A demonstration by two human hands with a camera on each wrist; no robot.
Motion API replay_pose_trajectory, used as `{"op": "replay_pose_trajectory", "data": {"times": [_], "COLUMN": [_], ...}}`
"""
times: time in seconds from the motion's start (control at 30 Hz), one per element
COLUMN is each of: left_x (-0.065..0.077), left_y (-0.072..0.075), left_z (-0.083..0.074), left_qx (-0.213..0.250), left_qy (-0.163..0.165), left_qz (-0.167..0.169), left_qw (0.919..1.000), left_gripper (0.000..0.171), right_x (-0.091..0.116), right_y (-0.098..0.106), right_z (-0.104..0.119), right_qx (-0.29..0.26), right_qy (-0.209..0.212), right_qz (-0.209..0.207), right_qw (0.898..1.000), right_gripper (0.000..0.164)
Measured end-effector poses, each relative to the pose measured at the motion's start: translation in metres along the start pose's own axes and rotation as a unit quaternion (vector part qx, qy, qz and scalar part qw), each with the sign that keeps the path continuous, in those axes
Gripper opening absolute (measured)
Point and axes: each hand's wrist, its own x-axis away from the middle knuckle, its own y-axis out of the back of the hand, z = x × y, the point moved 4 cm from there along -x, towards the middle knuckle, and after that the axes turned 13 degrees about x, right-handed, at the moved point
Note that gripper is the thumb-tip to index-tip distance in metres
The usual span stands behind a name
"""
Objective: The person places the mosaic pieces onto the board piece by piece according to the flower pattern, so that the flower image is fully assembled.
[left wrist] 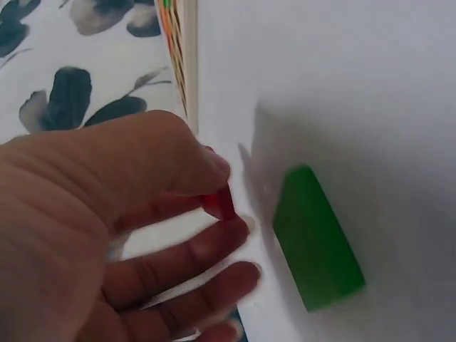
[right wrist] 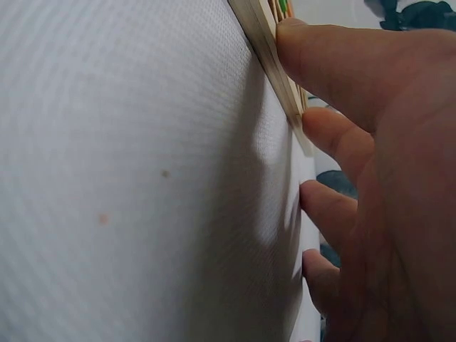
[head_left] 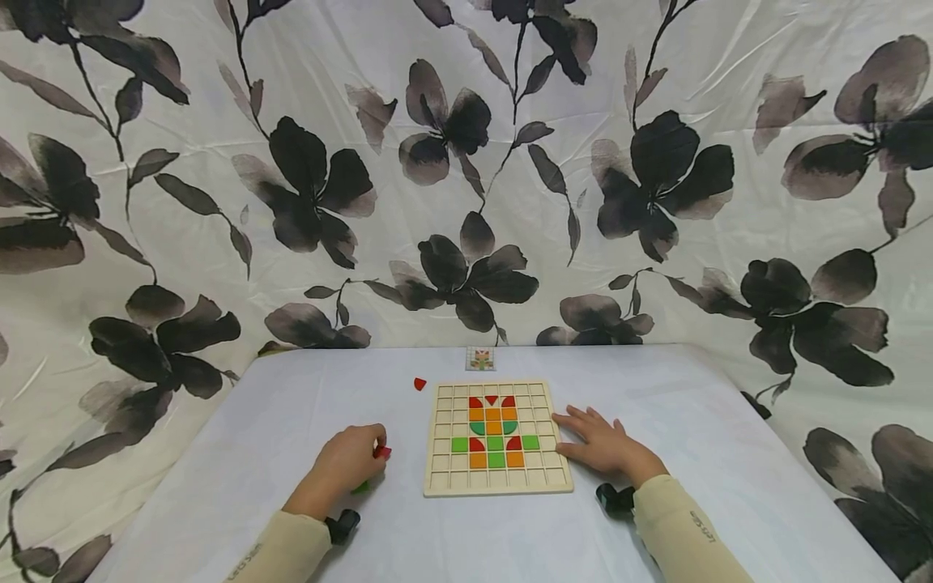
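Observation:
My left hand pinches a small red puzzle piece between thumb and fingertips, left of the wooden grid board. In the left wrist view a green block lies on the table beside those fingers; the hand mostly hides it in the head view. Orange, red and green pieces form a mirrored figure in the middle of the board. Along the board's right edge my right hand rests with spread fingers, its thumb and forefinger right at the wooden rim.
Beyond the board's far edge lies a small card with a coloured pattern. Another red piece sits off the board's far left corner. A white cloth covers the table, and a flowered curtain hangs behind it.

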Motion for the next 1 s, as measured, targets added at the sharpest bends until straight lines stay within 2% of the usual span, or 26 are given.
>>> {"op": "replay_pose_trajectory", "data": {"times": [0.1,0.3,0.57,0.7,1.0], "left_x": [-0.005,-0.01,-0.014,-0.015,-0.015], "left_y": [-0.006,-0.017,-0.031,-0.038,-0.044], "left_z": [-0.009,-0.03,-0.057,-0.066,-0.079], "left_qx": [0.019,0.053,0.043,0.033,0.011], "left_qy": [-0.01,-0.072,-0.157,-0.18,-0.203], "left_qz": [0.008,0.031,0.089,0.114,0.128], "left_qw": [0.9998,0.9955,0.9827,0.9766,0.9707], "left_gripper": [0.016,0.022,0.021,0.021,0.015], "right_x": [0.0,-0.001,0.002,0.003,0.002], "right_y": [-0.001,-0.001,0.0,0.0,0.001], "right_z": [-0.001,-0.001,0.001,0.001,0.001], "right_qx": [0.0,-0.001,0.001,0.001,0.0], "right_qy": [0.0,-0.001,0.001,0.003,0.004], "right_qz": [-0.002,-0.003,-0.005,-0.006,-0.006], "right_qw": [1.0,1.0,1.0,1.0,1.0], "right_gripper": [0.065,0.065,0.065,0.065,0.064]}}
